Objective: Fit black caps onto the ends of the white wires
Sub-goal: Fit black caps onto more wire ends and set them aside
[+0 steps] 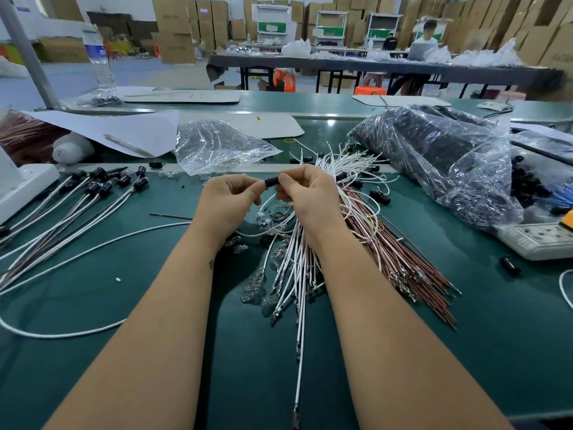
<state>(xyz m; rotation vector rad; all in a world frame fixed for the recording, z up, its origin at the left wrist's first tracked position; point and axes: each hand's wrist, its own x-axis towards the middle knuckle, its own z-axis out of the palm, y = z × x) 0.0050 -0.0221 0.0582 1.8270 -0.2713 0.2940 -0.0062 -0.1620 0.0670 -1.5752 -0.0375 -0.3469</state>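
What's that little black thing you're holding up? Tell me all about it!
It is a small black cap, a short tube that looks like dull plastic. It lies sideways in the air above the green table, pinched between the left hand and the right hand. Their fingers cover both ends, so whether a wire is in it cannot be seen.

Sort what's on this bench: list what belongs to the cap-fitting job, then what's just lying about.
Job:
- black cap, pinched by left hand and right hand
- loose white wires
- finished capped wires
- bag of black caps

Lying about:
- water bottle
- power strip
- brown wires
- paper sheet
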